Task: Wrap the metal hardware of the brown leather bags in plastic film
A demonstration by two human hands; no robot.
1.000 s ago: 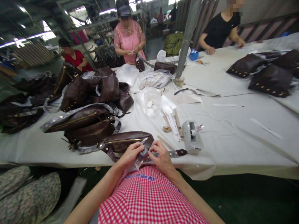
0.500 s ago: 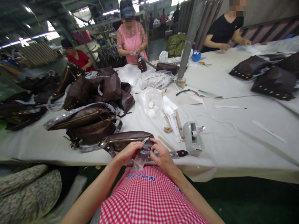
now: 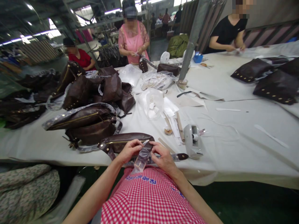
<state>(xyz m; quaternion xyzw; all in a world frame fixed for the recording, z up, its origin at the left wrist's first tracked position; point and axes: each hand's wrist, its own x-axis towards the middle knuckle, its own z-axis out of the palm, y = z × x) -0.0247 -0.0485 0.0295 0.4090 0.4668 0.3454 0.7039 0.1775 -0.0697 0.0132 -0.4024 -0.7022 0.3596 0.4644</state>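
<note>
A dark brown leather bag (image 3: 126, 139) with a gold zipper lies at the table's near edge, right in front of me. Clear plastic wrap (image 3: 141, 159) hangs over its right end, down towards my checked apron. My left hand (image 3: 130, 151) pinches the top of this wrap between thumb and fingertips. From the other side, my right hand (image 3: 163, 156) grips the wrap's right edge with curled fingers. A studded strap (image 3: 179, 156) with a dark leather tip runs out to the right beneath my right hand. What lies inside the wrap is hard to make out.
A tape dispenser (image 3: 193, 141) stands right of my hands. Paper strips (image 3: 173, 126) and a plastic bag (image 3: 152, 104) lie beyond. Brown bags (image 3: 93, 90) pile up at left, more bags (image 3: 275, 84) at right. A metal post (image 3: 189, 46) rises from the table. Co-workers stand across it.
My left fingertips have lifted slightly on the wrap, and more of its length shows between my hands. The bag stays in place. The view has shifted a little.
</note>
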